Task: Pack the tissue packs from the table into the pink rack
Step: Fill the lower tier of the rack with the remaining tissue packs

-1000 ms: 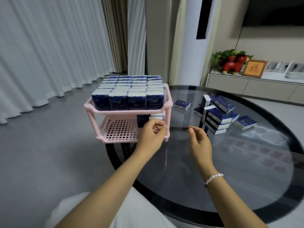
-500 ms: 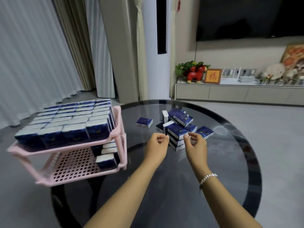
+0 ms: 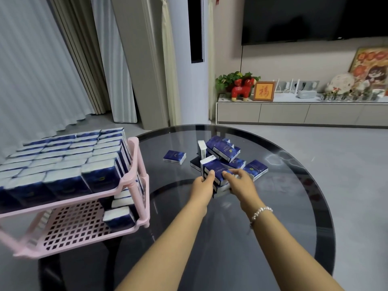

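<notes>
On a round glass worktop (image 3: 273, 217), both hands, left hand (image 3: 202, 184) and right hand (image 3: 241, 181), are gripping stacked tissue packs (image 3: 218, 172) from the pile, right of the pink rack (image 3: 134, 185).

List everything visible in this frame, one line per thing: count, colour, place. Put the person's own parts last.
pink rack: one, pink, two tiers, at the table's left edge.
Packs on top tier: many, blue and white, filling the tier in rows.
Packs on lower tier: a few, at its right end; count unclear.
loose tissue packs: a pile, blue and white, mid-table.
single pack: one, blue, lying left of the pile.
table: one, round, dark glass.
Cabinet: one, beige, along the far wall.
Red figurine: one, on the cabinet.
left hand: grip on the near stack's left side.
right hand: bracelet at wrist, grip on the stack's right side.
</notes>
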Motion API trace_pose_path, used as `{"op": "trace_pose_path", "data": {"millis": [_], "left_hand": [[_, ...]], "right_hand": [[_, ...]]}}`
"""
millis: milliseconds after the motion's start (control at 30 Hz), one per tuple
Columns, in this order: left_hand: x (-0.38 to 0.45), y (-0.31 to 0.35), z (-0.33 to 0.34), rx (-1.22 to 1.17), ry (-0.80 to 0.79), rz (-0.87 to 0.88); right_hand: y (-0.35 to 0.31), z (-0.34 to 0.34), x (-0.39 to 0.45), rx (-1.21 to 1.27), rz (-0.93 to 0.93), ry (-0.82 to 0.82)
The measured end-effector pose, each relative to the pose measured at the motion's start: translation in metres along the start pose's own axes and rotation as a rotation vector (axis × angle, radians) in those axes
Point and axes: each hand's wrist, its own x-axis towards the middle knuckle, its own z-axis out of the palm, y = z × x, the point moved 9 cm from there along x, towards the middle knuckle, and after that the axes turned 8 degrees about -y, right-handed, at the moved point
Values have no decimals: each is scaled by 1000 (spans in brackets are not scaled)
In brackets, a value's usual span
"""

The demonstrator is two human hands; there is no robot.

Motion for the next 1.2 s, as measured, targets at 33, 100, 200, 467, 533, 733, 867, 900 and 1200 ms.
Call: {"op": "trace_pose_path", "data": {"millis": [33,100,200,467,533,733,867,900,1200], "left_hand": [[-6,3,-1,5,-1,14],[-17,8,-4,4,-14,82],[-33,5,-19,37,-15,175],[-76,-35,-79,-96,-39,178],[-89,-38,-87,-127,-33,200],[-107,-49,-91,-233,-21,235],[-112,-48,-85,-283,-75,222],[-113,-47,-83,-316,-97,211],[-119,-43,-79,-498,-152,169]], "right_hand": [[2,1,-3,28,5,-15],[3,5,-14,111,8,-70],[6,18,-34,179,-5,-170],[10,57,-80,454,-12,-307],[15,58,-90,471,8,-240],[20,81,-127,395,-16,-209],[22,87,-141,373,27,-234],[19,87,-144,372,33,-244],[9,63,-143,526,41,-131]]}}
